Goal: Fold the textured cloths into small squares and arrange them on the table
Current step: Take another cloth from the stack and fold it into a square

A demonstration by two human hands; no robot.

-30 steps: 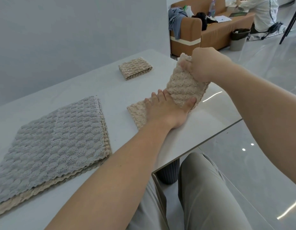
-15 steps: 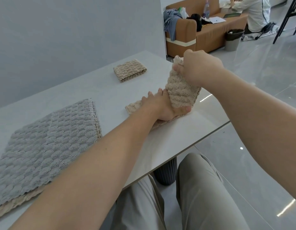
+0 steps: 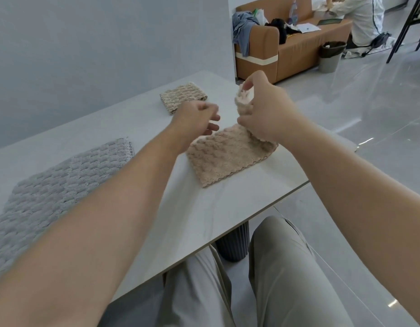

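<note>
A beige textured cloth (image 3: 224,156) lies partly folded near the right edge of the white table (image 3: 204,215). My right hand (image 3: 263,114) grips its far end and holds that end raised above the table. My left hand (image 3: 197,119) hovers just left of the raised end, blurred, fingers loosely curled and holding nothing. A small folded beige square (image 3: 183,96) rests farther back on the table. At the left lies a flat grey cloth (image 3: 58,185) stacked on another cloth.
The table's front edge runs diagonally past my knees (image 3: 275,267). Beyond the table stand a brown sofa (image 3: 291,43) with clothes and papers, a grey bin (image 3: 331,55), and a seated person (image 3: 359,17). A grey wall stands behind the table.
My left hand has lifted off the beige cloth, where it was pressing flat, and moved up and back. My right hand still holds the cloth's raised end.
</note>
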